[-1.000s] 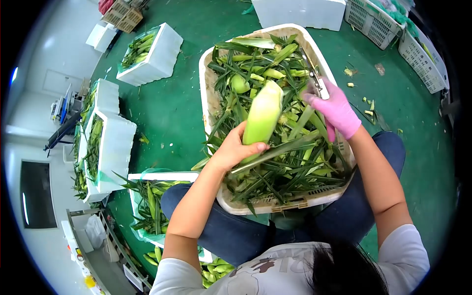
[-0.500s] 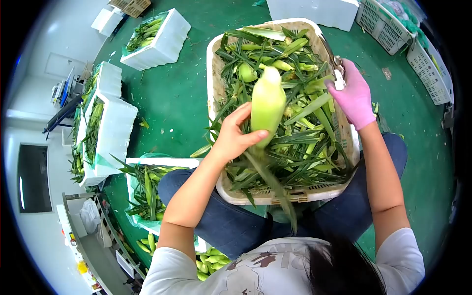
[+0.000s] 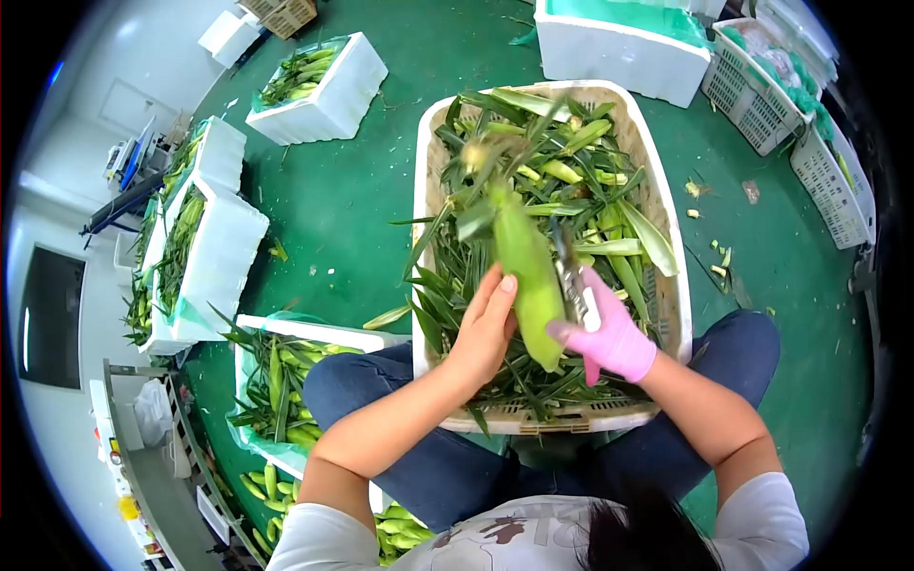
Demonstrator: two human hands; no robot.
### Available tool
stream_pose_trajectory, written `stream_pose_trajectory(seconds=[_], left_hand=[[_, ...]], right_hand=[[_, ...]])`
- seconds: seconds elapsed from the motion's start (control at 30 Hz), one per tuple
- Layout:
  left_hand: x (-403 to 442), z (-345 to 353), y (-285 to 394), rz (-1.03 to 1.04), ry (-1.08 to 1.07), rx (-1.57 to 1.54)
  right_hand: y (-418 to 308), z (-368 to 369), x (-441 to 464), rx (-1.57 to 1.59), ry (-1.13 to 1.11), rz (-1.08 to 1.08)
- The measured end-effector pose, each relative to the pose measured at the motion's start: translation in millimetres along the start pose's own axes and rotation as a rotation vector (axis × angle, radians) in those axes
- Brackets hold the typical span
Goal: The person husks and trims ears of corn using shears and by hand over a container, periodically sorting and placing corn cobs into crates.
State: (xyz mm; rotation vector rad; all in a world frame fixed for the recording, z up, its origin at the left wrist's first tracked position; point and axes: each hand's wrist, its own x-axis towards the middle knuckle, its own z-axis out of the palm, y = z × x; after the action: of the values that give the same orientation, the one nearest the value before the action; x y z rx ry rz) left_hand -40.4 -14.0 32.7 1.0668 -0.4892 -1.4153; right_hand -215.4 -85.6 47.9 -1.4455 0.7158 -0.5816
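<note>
My bare left hand [image 3: 486, 328] grips a green ear of corn [image 3: 526, 276] from its left side, tilted above the crate. The ear's upper end is blurred, with loose leaf and stalk pieces around it. My right hand [image 3: 609, 335], in a pink glove, is closed on pruning shears [image 3: 573, 285] with a white handle. Their metal part lies along the ear's right side; whether the blades touch it I cannot tell. Under both hands stands a pale plastic crate [image 3: 678, 285] heaped with husk leaves [image 3: 457, 324] and cut stalk ends.
Left of my knee, a lined foam box [image 3: 324, 331] holds corn, with more ears [image 3: 276, 490] on the floor. Foam boxes [image 3: 224, 257] of leafy corn stand further left. A white foam box [image 3: 619, 62] and slatted crates [image 3: 762, 114] stand at the back and right.
My right hand has come inward from the crate's right edge to the ear, bringing the shears. The ear has moved lower, and blurred trimmings now show by its upper end.
</note>
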Motion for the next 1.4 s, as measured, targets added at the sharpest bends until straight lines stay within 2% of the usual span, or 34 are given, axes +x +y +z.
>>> stream_pose_trajectory(seconds=[0.07, 0.1, 0.2, 0.23, 0.27, 0.33, 0.37, 0.4, 0.47, 0.57, 0.67, 0.7, 0.8, 0.83, 0.93, 0.97, 1.07, 1.1, 1.2, 1.27, 1.33, 1.37, 1.4], left_hand=[[5.7, -4.3, 1.4, -0.062, -0.048, 0.051], [9.3, -10.8, -4.2, -0.124, 0.045, 0.032], [17.1, -26.5, 4.8, -0.318, -0.006, -0.029], [17.3, -24.3, 7.5, -0.267, -0.027, 0.053], [15.4, -21.8, 14.1, -0.224, -0.088, 0.154], [19.7, -24.9, 27.9, -0.301, -0.227, 0.222], [21.5, -28.9, 30.9, -0.352, -0.304, 0.251], [24.3, -34.1, 34.6, -0.403, -0.448, 0.264], [21.8, -31.3, 35.7, -0.409, -0.533, 0.109], [21.9, -26.9, 32.0, -0.263, -0.457, 0.084], [26.5, -32.5, 29.6, -0.219, -0.341, 0.041], [27.3, -32.4, 31.2, -0.213, -0.295, 0.015], [29.5, -36.1, 33.9, -0.211, -0.334, 0.057], [27.4, -33.7, 34.0, -0.233, -0.343, 0.105], [21.9, -27.7, 28.0, -0.382, -0.463, 0.186], [19.5, -27.7, 28.5, -0.503, -0.485, 0.176], [20.1, -38.0, 35.4, -0.723, -0.527, -0.034], [19.0, -40.0, 36.9, -0.717, -0.478, -0.039], [15.6, -45.3, 44.4, -0.65, -0.48, -0.057], [19.1, -50.3, 49.6, -0.584, -0.589, -0.101], [22.0, -52.2, 55.4, -0.489, -0.716, -0.147], [22.8, -56.4, 52.8, -0.398, -0.756, -0.134], [22.7, -60.9, 52.9, -0.429, -0.769, -0.117]], right_hand=[[-8.3, 8.2, -5.0, -0.233, -0.055, 0.003], [-5.2, 7.8, -5.2, -0.419, -0.037, -0.064], [-2.9, -8.3, -0.5, -0.311, -0.02, 0.034], [-3.5, -19.3, 2.9, -0.319, -0.057, 0.066], [-6.6, -28.0, 2.6, -0.291, -0.078, 0.13], [-10.9, -48.6, 3.6, 0.01, -0.234, 0.218], [-17.3, -50.9, 0.0, 0.132, -0.227, 0.288], [-23.0, -55.9, 0.5, 0.141, -0.305, 0.304], [-36.6, -63.3, -3.1, 0.085, -0.329, 0.355], [-37.3, -65.8, -6.4, 0.087, -0.294, 0.301], [-24.7, -63.3, -3.9, -0.057, -0.246, 0.217], [-27.2, -60.6, -5.5, 0.012, -0.209, 0.245], [-27.2, -61.7, -1.3, -0.079, -0.2, 0.235], [-24.5, -63.1, 2.4, -0.119, -0.274, 0.287], [-25.8, -59.0, 4.5, -0.056, -0.292, 0.229], [-13.7, -60.1, 5.2, -0.094, -0.272, 0.151], [-4.6, -64.8, 6.6, -0.234, -0.336, 0.033], [-19.0, -64.7, 6.4, -0.238, -0.373, 0.096], [-21.5, -57.2, 0.1, 0.119, -0.253, 0.414], [-27.6, -56.1, -3.3, 0.246, -0.183, 0.363], [-33.0, -59.3, -3.1, 0.362, -0.229, 0.307], [-31.2, -65.3, -4.0, 0.357, -0.331, 0.319], [-22.8, -67.2, -2.7, 0.398, -0.459, 0.321]])
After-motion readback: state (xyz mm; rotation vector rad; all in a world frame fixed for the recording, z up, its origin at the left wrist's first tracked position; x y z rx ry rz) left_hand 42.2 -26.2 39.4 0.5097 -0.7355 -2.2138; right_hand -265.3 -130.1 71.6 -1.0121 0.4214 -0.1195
